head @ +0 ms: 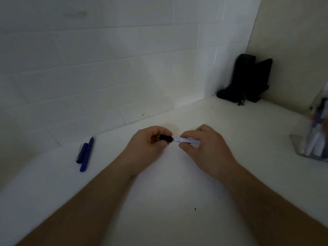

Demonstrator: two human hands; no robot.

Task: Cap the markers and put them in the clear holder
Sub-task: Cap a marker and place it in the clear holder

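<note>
Clear holder (317, 128) stands on the white counter (159, 201), well to the right of the right hand's fingers, with several markers upright inside. The left hand (147, 146) curls its fingers around a black cap (166, 138); the right hand (204, 146) pinches a white marker (187, 140), its tip just meeting the cap between both sets of fingertips. Far left of the left fingers lie a blue pen (87, 155) and its blue cap (82, 153), side by side.

Black cap (166, 138), white marker (187, 140)
</note>
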